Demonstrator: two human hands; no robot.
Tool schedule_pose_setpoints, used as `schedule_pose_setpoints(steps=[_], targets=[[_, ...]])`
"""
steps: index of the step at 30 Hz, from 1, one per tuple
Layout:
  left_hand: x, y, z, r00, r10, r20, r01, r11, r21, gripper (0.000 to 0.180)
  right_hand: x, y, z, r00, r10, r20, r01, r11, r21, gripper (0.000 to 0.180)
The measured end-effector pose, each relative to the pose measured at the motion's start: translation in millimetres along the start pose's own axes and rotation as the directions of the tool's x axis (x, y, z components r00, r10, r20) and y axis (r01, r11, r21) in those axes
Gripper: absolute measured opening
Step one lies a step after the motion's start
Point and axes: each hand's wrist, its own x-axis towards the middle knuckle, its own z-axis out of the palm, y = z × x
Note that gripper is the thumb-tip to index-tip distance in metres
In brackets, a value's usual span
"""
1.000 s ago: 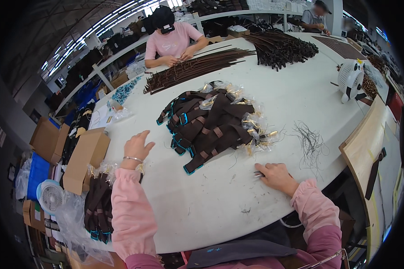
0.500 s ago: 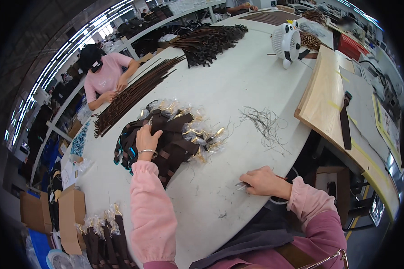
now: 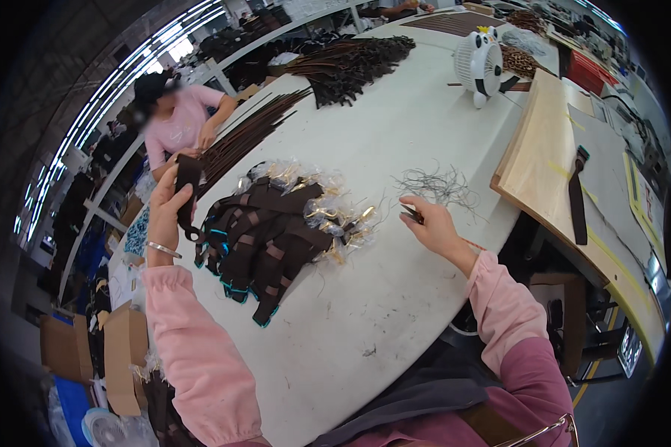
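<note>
Brown leather strap [image 3: 188, 190] is held up, pinched in the left hand [image 3: 164, 212] just above the left edge of the strap pile [image 3: 272, 235] on the white surface [image 3: 395, 134]. A small dark tool [image 3: 412, 214] is gripped in the right hand [image 3: 434, 227] beside loose threads [image 3: 436, 186]. The strap could be snagged on the pile, and neighbouring straps dragged off

Small dark tool [image 3: 412, 214], mostly hidden

White table [image 3: 395, 313], dark straps [image 3: 276, 231], threads [image 3: 436, 186]
</note>
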Motion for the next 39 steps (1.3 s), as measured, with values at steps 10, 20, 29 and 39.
schedule_pose_setpoints(steps=[10,20,29,39], targets=[[-108.9,-30.3,82.0,0.653,-0.344,0.674,0.480,0.877,-0.018,0.041,-29.0,-75.9,58.6,0.627,-0.148,0.764,-0.778,-0.161,0.607,0.065],[-165.2,-77.1,80.8,0.686,-0.476,0.550,0.292,0.873,0.392,0.031,-62.1,-60.4,50.7,0.724,0.060,0.687,-0.459,0.786,0.415,0.024],[-217.2,-112.2,115.6,0.899,-0.265,0.349,-0.050,0.730,0.681,0.035,-53.0,-80.3,46.7,0.767,-0.207,0.607,0.314,0.946,-0.075,0.021],[-227.9,-101.7,120.4,0.905,-0.135,0.403,-0.224,0.655,0.722,0.024,-48.9,-49.3,60.1,0.654,-0.006,0.757,0.065,0.997,-0.048,0.014]])
